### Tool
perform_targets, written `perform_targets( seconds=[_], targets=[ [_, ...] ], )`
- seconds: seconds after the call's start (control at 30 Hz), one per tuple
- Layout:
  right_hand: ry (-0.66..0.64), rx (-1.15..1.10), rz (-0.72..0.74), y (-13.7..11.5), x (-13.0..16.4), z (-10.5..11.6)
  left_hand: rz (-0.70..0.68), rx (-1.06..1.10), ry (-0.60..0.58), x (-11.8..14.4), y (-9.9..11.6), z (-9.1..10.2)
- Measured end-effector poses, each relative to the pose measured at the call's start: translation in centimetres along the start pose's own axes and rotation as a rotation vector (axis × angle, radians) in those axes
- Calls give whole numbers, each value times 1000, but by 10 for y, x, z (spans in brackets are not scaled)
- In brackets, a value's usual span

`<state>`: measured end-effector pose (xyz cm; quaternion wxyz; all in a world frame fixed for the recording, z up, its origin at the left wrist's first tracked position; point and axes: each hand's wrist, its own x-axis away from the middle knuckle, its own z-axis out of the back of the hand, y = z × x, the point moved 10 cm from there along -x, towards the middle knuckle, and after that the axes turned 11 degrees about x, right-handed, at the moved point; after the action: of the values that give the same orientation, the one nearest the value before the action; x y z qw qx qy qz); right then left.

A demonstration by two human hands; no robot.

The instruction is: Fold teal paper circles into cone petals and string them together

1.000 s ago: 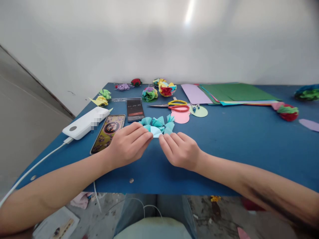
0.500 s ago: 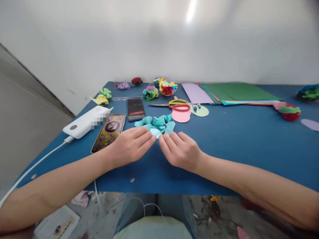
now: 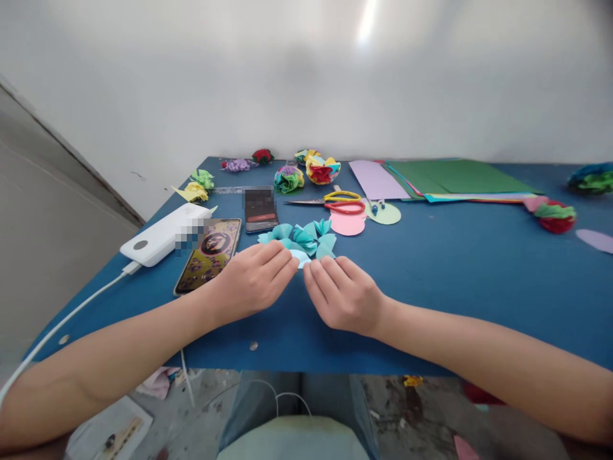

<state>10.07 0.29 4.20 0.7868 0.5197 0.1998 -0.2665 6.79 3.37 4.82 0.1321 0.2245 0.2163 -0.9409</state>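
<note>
beyond both hands, folded teal papers (image 3: 306, 236), scissors (image 3: 335, 203), phone (image 3: 209, 253)

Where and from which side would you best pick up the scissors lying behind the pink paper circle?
Take the scissors by the yellow and red handle loops, coming from the right. The blades point left toward the phone, so the loops are the blunt end, likely safest. Both hands are busy with teal paper.

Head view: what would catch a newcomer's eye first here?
Two bare hands meet at the near middle of the blue table: the left hand and right hand pinch a pale blue paper piece between their fingertips, with a cluster of folded teal paper petals just behind it. Left of them lie a phone with a lit screen and a white power bank; behind are red-and-yellow scissors.
</note>
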Motion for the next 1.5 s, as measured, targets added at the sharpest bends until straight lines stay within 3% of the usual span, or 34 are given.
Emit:
perform_targets(
  seconds=[0.3,1.0,1.17,1.5],
  targets=[
    [-27,-3,34,-6,0,-3,59,-17,-129,-2,-3,-13],
    [-46,-31,32,-7,0,-6,-157,-60,62,-5,19,10],
    [-9,-58,20,-5,0,-2,-169,-48,54,-4,21,9],
    [-55,-43,2,-6,-3,-6,-176,-54,-5,-3,21,3]
  ],
)
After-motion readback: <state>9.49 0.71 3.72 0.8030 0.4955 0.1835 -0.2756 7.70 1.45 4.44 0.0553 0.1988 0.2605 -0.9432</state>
